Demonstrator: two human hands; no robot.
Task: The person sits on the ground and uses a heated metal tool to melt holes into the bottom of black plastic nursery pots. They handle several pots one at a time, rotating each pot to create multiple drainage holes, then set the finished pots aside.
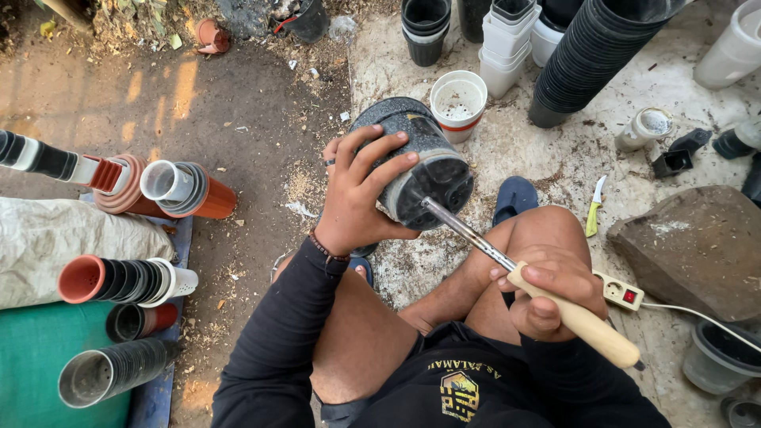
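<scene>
Head view: I had L hand fingers clamped round black pot, base toward me; R hand fisted on soldering iron, tip at base. Step looked like hole-burning; next needs steady push.

Bare ground, brown soil at its left and pale, gritty concrete at its right; 1 white pot stands on the concrete near the far edge, beside a long black pot stack; a flat stone lies at the right edge, a yellow-handled knife and a white power strip just beside it; stacks of pots lie sideways along the left edge.
</scene>
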